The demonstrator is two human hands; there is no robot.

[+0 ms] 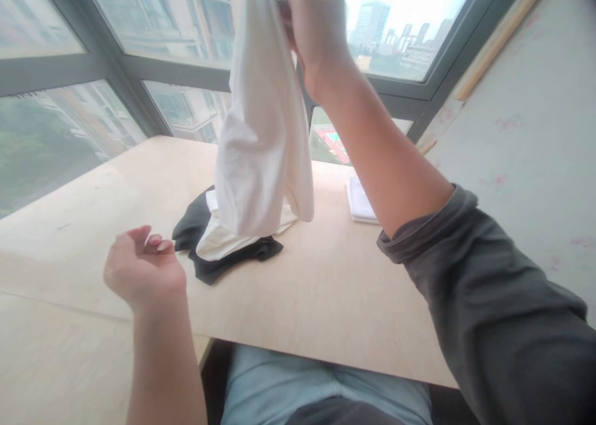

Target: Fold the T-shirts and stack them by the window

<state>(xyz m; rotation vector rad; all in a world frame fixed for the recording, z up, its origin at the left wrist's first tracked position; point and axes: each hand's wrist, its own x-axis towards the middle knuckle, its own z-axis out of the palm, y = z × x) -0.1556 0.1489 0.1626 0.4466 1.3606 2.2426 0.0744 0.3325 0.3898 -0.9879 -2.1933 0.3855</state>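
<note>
A white cloth garment point(261, 133) hangs down from my right hand point(319, 28), which is raised high at the top of the view with its fingers closed on the cloth's upper part. The fingertips are partly hidden, and the garment's exact kind does not show. Beneath its lower end lies a small heap on the table: a cream-white cloth point(216, 239) on top of black cloth point(214, 270). My left hand point(145, 267) is held above the table just left of this heap, palm up, fingers loosely curled and apart, with nothing in it.
The pale wooden table point(326, 307) reaches to the windows, with its front edge at my lap. White folded or stacked sheets point(361, 201) lie at the back right, partly behind my right forearm. A papered wall point(535, 164) stands to the right.
</note>
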